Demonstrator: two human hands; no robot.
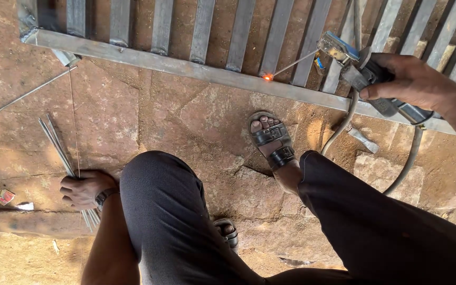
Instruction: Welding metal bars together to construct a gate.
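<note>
Head view, looking down past both knees to a reddish stone floor (186,121).

Right hand (412,82): clenched around the dark grip of an electrode holder (357,66), upper right of frame. A thin welding rod (291,66) runs from the holder's jaws down and to the left. Its tip glows orange (267,77) where it touches the lower rail of a grey steel grille (196,68) lying flat on the floor. The glow sits at the foot of one upright bar, where bar meets rail. A grey cable (344,124) leaves the holder below the hand, curves down across the floor, and passes beside the right leg.

Left hand (83,189): lower left, fingers curled shut over a bundle of spare welding rods (59,145). The bundle fans upward and to the left from the fist; short ends stick out below it. The hand rests on the floor, well apart from the grille. A wristwatch (103,196) is on that wrist.

Feet: right foot in a dark strapped sandal (273,142), planted just below the rail, close to the glowing tip. Toes of the other sandal (227,232) show between the knees.

Other: a small scrap of metal (362,140) lies on the floor near the cable; a bit of red and white litter (5,197) lies left of the left hand.
</note>
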